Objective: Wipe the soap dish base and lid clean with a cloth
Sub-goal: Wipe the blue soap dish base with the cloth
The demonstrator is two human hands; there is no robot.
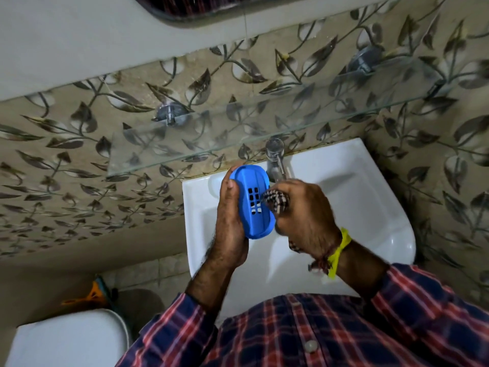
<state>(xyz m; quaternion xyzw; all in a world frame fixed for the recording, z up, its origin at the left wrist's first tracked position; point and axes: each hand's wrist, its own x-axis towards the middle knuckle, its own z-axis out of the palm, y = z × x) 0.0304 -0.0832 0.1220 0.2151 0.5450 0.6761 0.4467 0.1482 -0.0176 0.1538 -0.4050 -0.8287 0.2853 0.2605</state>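
— Basin (344, 181) sits below both hands, white, with the tap (275, 157) just behind and a glass shelf (238, 133) above it. Report the hold.

— My left hand (229, 226) is wrapped round the blue soap dish base (254, 202), its slotted face turned toward me, held over the basin. My right hand (304, 215) is clenched on the checked cloth (275, 200), whose bunched end touches the slots. Lid not in view.

— Risks?

— Judgement only: pressing hard could lever the base out of my one-sided hold and drop it into the basin; cloth threads may snag in the slots.

— Obstructions?

— Tap spout stands close behind my right knuckles; a wide stroke could knock it.
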